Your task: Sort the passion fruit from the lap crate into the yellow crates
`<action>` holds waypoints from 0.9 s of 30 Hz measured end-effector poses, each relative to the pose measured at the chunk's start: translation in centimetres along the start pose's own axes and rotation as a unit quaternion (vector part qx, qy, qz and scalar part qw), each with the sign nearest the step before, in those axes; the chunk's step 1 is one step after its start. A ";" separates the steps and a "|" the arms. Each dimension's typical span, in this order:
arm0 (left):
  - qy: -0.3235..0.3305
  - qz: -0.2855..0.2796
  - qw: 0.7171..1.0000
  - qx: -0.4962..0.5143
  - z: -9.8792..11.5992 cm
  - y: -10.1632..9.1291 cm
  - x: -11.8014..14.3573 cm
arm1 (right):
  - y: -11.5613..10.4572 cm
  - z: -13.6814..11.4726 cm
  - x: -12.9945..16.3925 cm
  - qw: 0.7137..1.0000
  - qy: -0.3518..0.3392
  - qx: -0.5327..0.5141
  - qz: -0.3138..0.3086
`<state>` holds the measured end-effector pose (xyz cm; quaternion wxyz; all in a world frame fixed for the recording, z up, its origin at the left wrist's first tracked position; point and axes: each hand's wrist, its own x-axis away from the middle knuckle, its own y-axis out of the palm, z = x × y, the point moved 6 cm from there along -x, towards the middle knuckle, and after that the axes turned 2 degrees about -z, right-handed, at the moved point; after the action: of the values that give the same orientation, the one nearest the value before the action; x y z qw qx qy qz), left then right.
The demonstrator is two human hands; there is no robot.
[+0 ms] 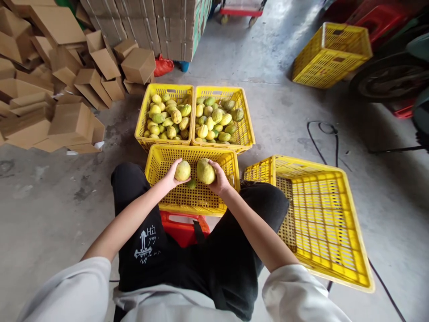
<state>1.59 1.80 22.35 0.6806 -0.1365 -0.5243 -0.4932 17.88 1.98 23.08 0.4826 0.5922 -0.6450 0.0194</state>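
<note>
My left hand (176,173) is closed around a yellowish papaya (182,171), its rounded end facing up. In my right hand (218,178) is a larger yellow-green papaya (205,171), gripped from its right side. Both fruits are held side by side, a small gap apart, over a yellow plastic crate (161,155) between my knees. One green papaya (191,183) shows in that crate, below and between my hands. Behind it stand two more yellow crates, a left one (142,126) and a right one (248,129), both filled with yellow and green papayas.
A yellow crate (321,214) lies tipped on its side by my right knee; another crate (331,56) stands farther right, near a motorbike wheel (392,78). Cardboard boxes (70,125) are heaped at left. A black cable (315,141) crosses the floor. Something red (177,230) sits below the near crate.
</note>
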 end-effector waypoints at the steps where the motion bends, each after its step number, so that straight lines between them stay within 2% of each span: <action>1: 0.011 0.003 1.000 -0.004 0.1 0.0 0.0 | -0.1 0.2 0.0 1.000 0.012 -0.004 0.003; 5: 0.018 0.023 1.000 0.004 0.2 -0.2 -0.1 | -0.9 0.6 -0.2 0.998 0.039 -0.028 0.036; 11: -0.012 0.033 0.999 0.036 0.0 -0.5 -0.3 | -2.0 0.1 -1.0 0.998 0.001 -0.026 0.065; 18: -0.006 0.027 1.000 0.015 -0.1 -0.4 -0.3 | -1.3 -0.1 -0.6 0.997 -0.014 -0.014 0.072; 23: 0.001 0.021 0.999 0.027 0.0 -0.3 -0.1 | -1.7 0.7 -0.8 0.997 0.031 0.021 0.073; 27: -0.010 0.014 0.999 0.038 -0.2 -0.1 -0.1 | -2.5 1.4 -1.4 0.996 0.057 -0.007 0.063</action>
<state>1.59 1.68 22.18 0.6868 -0.1223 -0.5474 -0.4622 18.75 1.42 20.02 0.5200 0.5451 -0.6529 0.0791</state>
